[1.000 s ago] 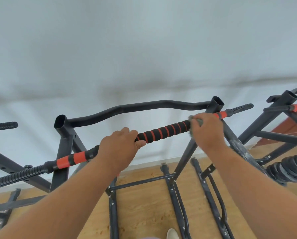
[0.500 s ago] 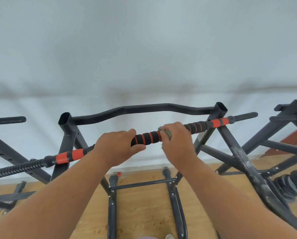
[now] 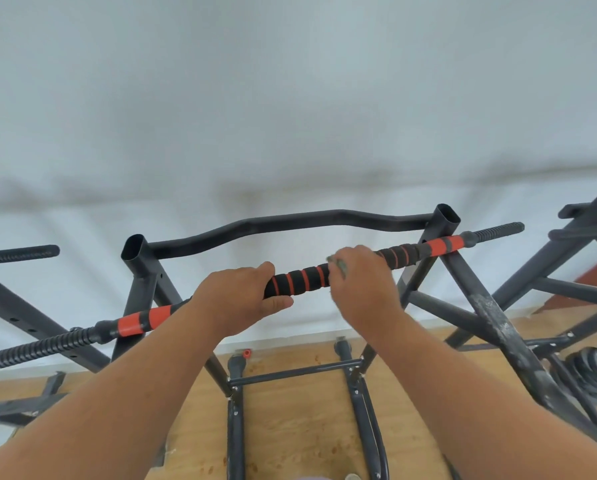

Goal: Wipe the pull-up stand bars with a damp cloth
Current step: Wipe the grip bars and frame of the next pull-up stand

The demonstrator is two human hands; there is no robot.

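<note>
A black pull-up stand [image 3: 136, 268] stands in front of me against a white wall. Its front bar [image 3: 300, 278] has black foam with orange rings and slopes up to the right. My left hand [image 3: 238, 296] grips this bar left of centre. My right hand [image 3: 363, 282] is wrapped round the bar just right of centre and holds a small grey-green cloth [image 3: 338, 263] against the foam. Only a corner of the cloth shows past the fingers. A curved black bar [image 3: 290, 221] runs behind between the two uprights.
More black stands are at the left [image 3: 16, 254] and right [image 3: 588, 230]. A scuffed diagonal strut [image 3: 501, 330] crosses at the right. Stacked black weight plates [image 3: 591, 372] lie on the wooden floor [image 3: 290, 424] at the right. The stand's base rails [image 3: 236, 410] run toward me.
My right hand slid with the cloth from the bar's right orange end leftward to near the centre. Since half a second ago it has barely moved. My left hand kept its grip.
</note>
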